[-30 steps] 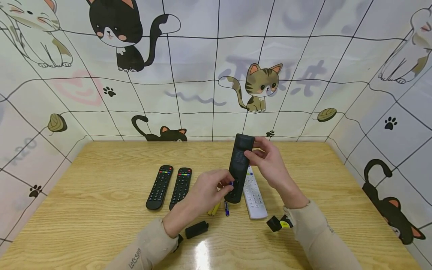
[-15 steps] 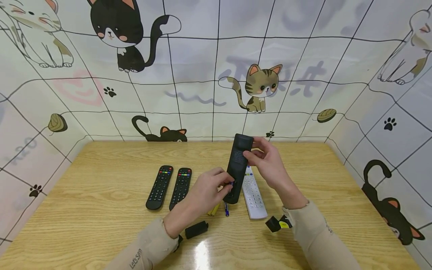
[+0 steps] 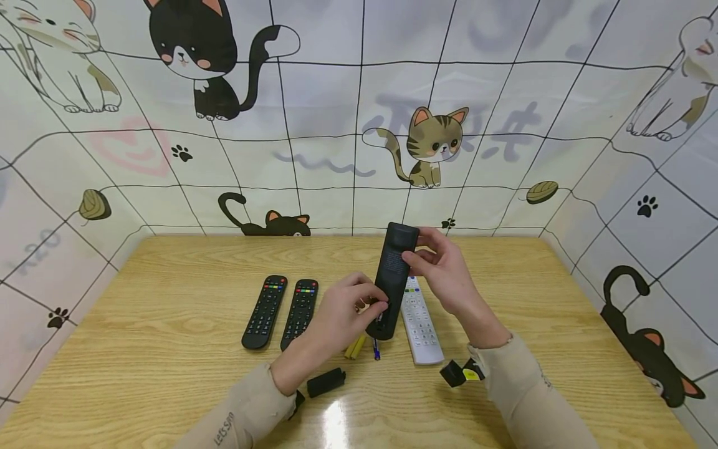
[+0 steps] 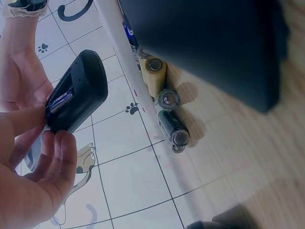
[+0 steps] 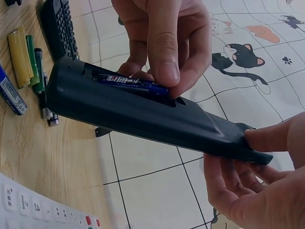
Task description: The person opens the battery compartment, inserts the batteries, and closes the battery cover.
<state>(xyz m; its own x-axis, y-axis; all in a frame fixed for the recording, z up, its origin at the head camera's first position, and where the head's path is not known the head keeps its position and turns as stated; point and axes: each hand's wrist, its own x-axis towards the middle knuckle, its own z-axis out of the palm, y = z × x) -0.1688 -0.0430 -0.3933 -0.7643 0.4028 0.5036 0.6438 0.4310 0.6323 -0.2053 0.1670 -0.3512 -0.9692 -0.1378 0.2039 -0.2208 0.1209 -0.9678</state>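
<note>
In the head view my right hand (image 3: 445,271) grips the upper end of a black remote control (image 3: 394,265), its back facing me and its battery bay uncovered. The right wrist view shows a blue battery (image 5: 131,86) lying slightly tilted in that bay. My left hand (image 3: 348,312) has its thumb and a finger at one end of the battery, pinching it against the bay. The same battery (image 4: 61,101) shows between remote and fingers in the left wrist view. Below the remote, another blue battery (image 3: 376,350) lies on the table, partly covered.
Two black remotes (image 3: 265,312) lie left of my hands, one partly behind my left hand. A white remote (image 3: 422,327) lies at the right. Yellow batteries (image 3: 354,349) and a black battery cover (image 3: 327,382) are nearby. Printed cloth walls (image 3: 325,149) enclose the wooden table (image 3: 185,274).
The held remote has drifted slightly left with my right hand. My left fingers have closed in on the bay, and the battery's blue is now hidden behind them in the head view.
</note>
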